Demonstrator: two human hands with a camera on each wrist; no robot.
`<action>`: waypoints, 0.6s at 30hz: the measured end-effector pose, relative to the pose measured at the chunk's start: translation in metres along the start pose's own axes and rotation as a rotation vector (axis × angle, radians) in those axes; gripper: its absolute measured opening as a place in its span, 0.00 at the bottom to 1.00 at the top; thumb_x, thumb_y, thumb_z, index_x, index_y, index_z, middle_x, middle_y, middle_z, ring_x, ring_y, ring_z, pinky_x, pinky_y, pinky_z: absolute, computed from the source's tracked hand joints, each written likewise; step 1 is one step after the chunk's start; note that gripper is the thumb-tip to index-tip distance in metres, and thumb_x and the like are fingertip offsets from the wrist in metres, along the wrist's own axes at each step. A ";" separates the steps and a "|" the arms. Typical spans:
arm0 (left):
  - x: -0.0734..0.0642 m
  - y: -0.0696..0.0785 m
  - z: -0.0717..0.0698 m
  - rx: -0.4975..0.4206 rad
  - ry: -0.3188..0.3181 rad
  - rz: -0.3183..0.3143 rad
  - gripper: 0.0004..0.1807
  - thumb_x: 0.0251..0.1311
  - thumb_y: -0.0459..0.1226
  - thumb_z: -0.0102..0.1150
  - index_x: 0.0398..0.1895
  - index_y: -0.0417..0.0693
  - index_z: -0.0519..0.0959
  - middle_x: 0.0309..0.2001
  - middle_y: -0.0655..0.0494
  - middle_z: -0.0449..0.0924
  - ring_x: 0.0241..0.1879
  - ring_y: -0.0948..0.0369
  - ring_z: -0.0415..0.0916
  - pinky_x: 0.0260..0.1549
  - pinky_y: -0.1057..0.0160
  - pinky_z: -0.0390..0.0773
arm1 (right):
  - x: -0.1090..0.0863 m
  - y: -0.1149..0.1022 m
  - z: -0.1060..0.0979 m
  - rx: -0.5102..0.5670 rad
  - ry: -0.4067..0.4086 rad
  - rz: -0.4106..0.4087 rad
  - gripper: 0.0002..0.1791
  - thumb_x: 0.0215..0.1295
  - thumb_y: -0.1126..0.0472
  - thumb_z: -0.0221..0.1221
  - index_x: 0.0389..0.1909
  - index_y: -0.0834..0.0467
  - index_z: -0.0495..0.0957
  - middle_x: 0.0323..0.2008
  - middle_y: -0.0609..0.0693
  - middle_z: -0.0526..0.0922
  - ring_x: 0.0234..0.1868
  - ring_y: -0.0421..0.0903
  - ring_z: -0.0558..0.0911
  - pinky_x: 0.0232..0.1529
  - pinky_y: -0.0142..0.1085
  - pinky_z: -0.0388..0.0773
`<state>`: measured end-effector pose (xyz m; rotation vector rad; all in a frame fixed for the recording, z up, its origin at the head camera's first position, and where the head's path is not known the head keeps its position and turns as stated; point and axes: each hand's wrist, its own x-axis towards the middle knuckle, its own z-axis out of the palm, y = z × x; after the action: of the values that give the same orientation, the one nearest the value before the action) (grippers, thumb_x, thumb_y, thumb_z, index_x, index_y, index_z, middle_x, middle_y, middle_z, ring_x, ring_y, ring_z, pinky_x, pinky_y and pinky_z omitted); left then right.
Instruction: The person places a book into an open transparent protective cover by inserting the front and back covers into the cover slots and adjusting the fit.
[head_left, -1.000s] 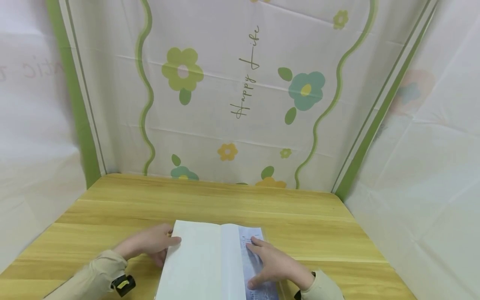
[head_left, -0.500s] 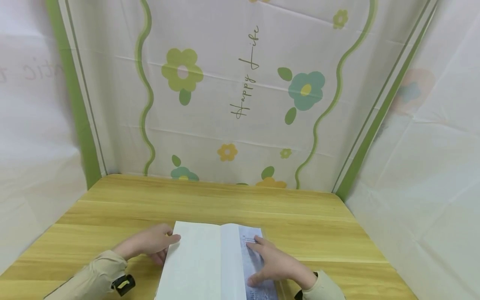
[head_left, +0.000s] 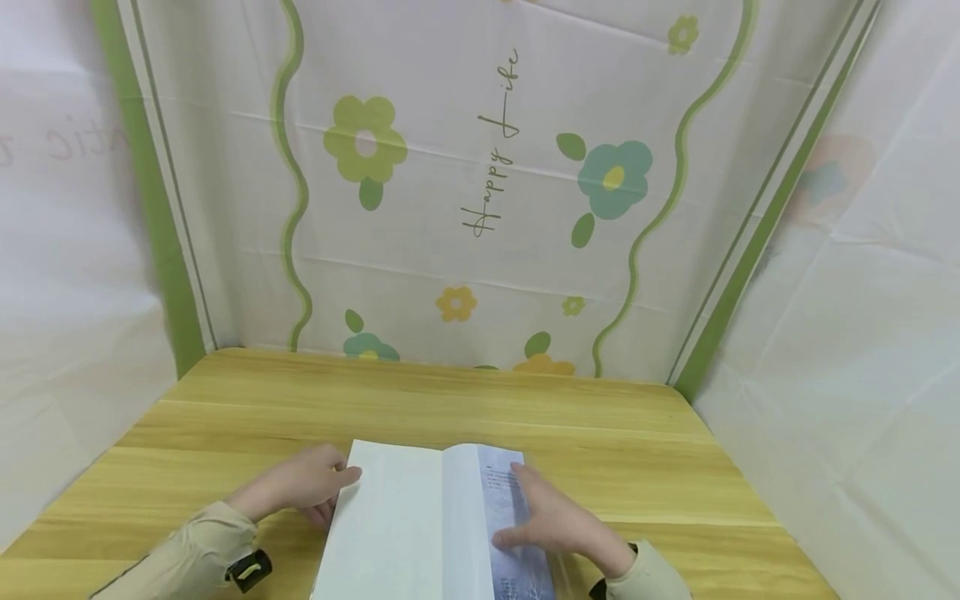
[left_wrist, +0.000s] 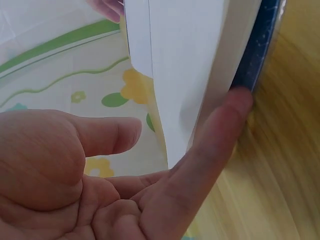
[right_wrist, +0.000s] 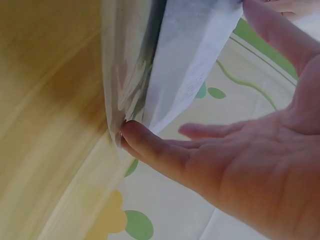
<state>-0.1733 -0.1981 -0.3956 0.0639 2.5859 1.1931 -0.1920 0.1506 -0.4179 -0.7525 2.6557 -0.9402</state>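
Observation:
An open book (head_left: 390, 525) lies at the table's near edge, its lower part cut off in the head view. The left page is blank white; a curved white leaf stands beside a blue-grey printed page (head_left: 504, 508) on the right. My left hand (head_left: 306, 483) is at the left edge, thumb over the page margin in the head view. In the left wrist view its straight fingers lie along the page block (left_wrist: 220, 75) and dark blue cover (left_wrist: 257, 45). My right hand (head_left: 558, 517) has its thumb over the printed page and straight fingers at the right edge, by a clear plastic jacket (right_wrist: 132, 65).
The wooden table (head_left: 420, 400) stretches behind and to both sides of the book. White curtains with flowers (head_left: 420, 225) and green bands close off the back and sides. Both wrists wear black straps (head_left: 249, 571) over beige sleeves.
My right hand's fingers have drawn off the printed page to its right edge, and the thumb has shifted slightly up the page. The left hand has stayed nearly still.

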 end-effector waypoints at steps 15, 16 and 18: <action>0.000 -0.004 0.001 0.031 0.050 0.027 0.18 0.72 0.37 0.52 0.22 0.37 0.74 0.21 0.48 0.77 0.19 0.56 0.79 0.20 0.60 0.82 | 0.013 0.009 -0.006 0.283 0.461 0.013 0.16 0.62 0.71 0.62 0.51 0.70 0.78 0.48 0.62 0.82 0.44 0.53 0.83 0.44 0.38 0.82; 0.000 -0.004 0.001 0.046 0.050 0.044 0.19 0.72 0.37 0.52 0.21 0.37 0.74 0.19 0.50 0.75 0.16 0.58 0.76 0.18 0.61 0.80 | 0.014 0.008 -0.006 0.315 0.492 0.010 0.15 0.61 0.73 0.62 0.50 0.69 0.79 0.47 0.60 0.82 0.43 0.52 0.84 0.43 0.36 0.82; -0.001 -0.003 0.002 0.091 0.074 0.089 0.19 0.71 0.37 0.52 0.20 0.39 0.73 0.15 0.53 0.71 0.12 0.61 0.69 0.14 0.63 0.75 | 0.014 0.004 -0.009 0.386 0.538 0.010 0.14 0.60 0.74 0.62 0.48 0.67 0.79 0.47 0.59 0.82 0.42 0.50 0.84 0.40 0.34 0.82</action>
<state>-0.1716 -0.1985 -0.3991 0.1589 2.7274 1.1269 -0.2090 0.1502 -0.4146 -0.4380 2.7410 -1.7969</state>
